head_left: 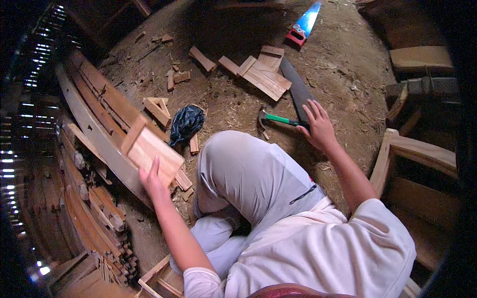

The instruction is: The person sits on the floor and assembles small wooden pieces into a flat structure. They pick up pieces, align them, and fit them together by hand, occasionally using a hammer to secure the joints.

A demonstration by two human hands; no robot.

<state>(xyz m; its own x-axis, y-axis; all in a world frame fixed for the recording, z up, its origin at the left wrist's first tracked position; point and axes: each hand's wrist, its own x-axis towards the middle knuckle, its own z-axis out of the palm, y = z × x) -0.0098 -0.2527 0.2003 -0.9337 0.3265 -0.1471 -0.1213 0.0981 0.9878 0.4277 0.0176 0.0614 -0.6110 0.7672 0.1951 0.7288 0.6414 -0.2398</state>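
Note:
My left hand (154,183) grips a small pale wooden board (155,151) that has a darker strip of wood along its far-left edge. The thumb lies on top of the board; the other fingers are mostly hidden. On the right, my right hand (319,128) has its fingers stretched apart, just by the handle end of a claw hammer (279,119) with a green and black grip. The hammer lies on the dirt floor. A long dark grey flat strip (294,84) runs away from beneath that hand, and its near end is hidden.
Beyond my knees lie several joined wood pieces (266,79) and a handsaw (303,27) with a red handle. A black plastic bag (188,123) sits among offcuts. Long beams (94,131) and stacked lumber (94,218) line the left; a wooden frame (422,151) stands at right.

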